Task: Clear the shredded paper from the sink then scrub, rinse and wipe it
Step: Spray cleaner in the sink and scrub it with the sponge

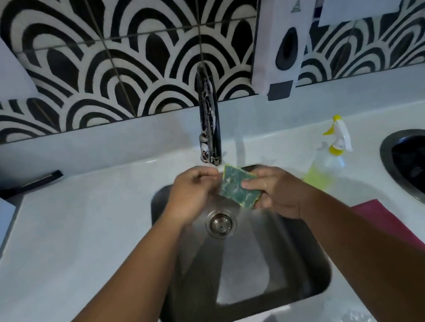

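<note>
White counter (90, 222), steel sink (245, 267). Right hand (277, 192) has its fingers wrapped round a green sponge (235, 186) over the basin (right under the tap (209, 122)). Left hand (191, 194) is curled at the sponge's other edge, can't tell if it's actually gripping.

- White soap dispenser (286, 37) on the wall, up beyond the right hand (275, 192).
- Round steel-rimmed opening (411, 193), dark inside, well right of that hand.
- Black-and-white fan-pattern tiles (132, 48) beyond both hands.
- Flat black object (33, 181) on the counter (90, 222), far left of the left hand (189, 195).
</note>
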The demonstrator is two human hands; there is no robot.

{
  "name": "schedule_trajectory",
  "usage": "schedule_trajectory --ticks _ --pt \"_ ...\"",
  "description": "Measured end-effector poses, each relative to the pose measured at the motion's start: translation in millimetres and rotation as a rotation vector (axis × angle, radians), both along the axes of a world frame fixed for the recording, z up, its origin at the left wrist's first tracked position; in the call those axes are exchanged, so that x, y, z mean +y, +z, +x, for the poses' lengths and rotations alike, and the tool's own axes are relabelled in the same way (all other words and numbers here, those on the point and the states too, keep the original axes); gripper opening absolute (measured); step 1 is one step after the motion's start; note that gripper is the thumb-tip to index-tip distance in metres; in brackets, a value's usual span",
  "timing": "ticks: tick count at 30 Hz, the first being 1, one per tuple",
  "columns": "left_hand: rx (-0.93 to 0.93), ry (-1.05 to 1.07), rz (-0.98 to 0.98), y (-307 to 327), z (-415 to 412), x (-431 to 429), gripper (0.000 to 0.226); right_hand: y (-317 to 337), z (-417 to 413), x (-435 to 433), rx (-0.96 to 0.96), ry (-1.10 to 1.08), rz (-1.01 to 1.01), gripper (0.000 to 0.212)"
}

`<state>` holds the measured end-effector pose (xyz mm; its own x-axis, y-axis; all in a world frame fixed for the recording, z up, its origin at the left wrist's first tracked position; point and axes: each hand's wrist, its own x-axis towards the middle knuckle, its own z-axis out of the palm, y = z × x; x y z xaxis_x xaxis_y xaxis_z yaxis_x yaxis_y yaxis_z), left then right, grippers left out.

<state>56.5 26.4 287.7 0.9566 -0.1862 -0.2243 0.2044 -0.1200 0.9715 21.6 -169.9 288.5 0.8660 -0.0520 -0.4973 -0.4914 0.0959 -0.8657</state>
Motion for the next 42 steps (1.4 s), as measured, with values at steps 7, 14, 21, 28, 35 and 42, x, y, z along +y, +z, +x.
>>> schedule_trajectory --ticks 7,14,21,28,35,42 --pt "-0.353 0.165 -0.087 82 18 -3 0.015 81 27 35 -0.480 -0.180 -0.180 0.023" --pt "-0.337 0.204 -0.019 88 14 2 0.009 47 -10 82 -0.633 -0.029 -0.226 0.056" --pt "-0.358 0.143 0.007 97 11 -1 0.011 103 68 80 -0.793 -0.190 -0.307 0.047" --pt "-0.327 0.121 -0.008 93 14 2 0.010 96 73 68 -0.805 -0.145 -0.327 0.033" --pt "-0.341 0.116 0.045 88 10 0 0.024 108 140 48 -0.646 -0.196 -0.109 0.044" --pt "-0.360 0.092 0.076 72 1 -6 0.033 17 195 34 -0.474 -0.346 -0.085 0.019"
